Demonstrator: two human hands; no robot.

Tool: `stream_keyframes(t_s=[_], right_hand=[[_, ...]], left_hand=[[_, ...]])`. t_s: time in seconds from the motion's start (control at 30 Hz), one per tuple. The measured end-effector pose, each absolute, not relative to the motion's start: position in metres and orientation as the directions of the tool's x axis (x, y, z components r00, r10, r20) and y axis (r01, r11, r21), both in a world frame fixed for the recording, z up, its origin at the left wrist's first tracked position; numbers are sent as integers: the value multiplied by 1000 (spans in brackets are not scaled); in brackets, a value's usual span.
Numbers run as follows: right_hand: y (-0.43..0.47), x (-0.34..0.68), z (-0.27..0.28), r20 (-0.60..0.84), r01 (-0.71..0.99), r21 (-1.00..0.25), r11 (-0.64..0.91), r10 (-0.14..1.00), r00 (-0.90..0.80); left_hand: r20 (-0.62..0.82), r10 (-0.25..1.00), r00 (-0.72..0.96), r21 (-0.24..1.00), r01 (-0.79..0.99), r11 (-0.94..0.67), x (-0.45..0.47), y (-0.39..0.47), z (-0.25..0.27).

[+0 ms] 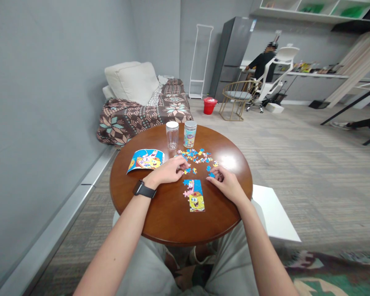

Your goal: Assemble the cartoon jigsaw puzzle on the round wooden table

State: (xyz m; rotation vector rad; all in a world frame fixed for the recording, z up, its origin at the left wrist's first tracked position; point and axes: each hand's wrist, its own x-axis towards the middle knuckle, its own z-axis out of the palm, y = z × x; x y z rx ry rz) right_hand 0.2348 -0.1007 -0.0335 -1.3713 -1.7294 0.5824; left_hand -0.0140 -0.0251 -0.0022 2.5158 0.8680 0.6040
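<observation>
A partly joined jigsaw puzzle (196, 196) lies on the round table, showing a yellow and a pink cartoon figure on blue. Loose puzzle pieces (195, 155) are scattered beyond it. My left hand (172, 169), wearing a black watch, rests at the left of the pieces with its fingers curled together; whatever is under the fingertips is hidden. On the other side, my right hand (225, 183) has thumb and forefinger at a blue puzzle piece (211, 175), right of the joined part. A curved picture sheet (146, 159) lies left of my left hand.
At the table's (169, 222) far side stand a clear jar (172, 137) with a white lid and a printed jar (190, 135). Beyond are a blanket-covered sofa (172, 102), a red bin (209, 105), a wire chair (239, 96) and a person in black (262, 65) near the counter.
</observation>
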Motion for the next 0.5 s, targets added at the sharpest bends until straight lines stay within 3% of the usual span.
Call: stream_keyframes(t_s=[0.23, 0.5], right_hand=[[-100, 234, -33, 316, 570, -770, 289, 947, -53], [-101, 235, -33, 299, 579, -771, 263, 954, -35]], left_hand=[[184, 676, 714, 575, 480, -663, -13, -28, 2], [226, 653, 723, 534, 469, -704, -13, -27, 1]])
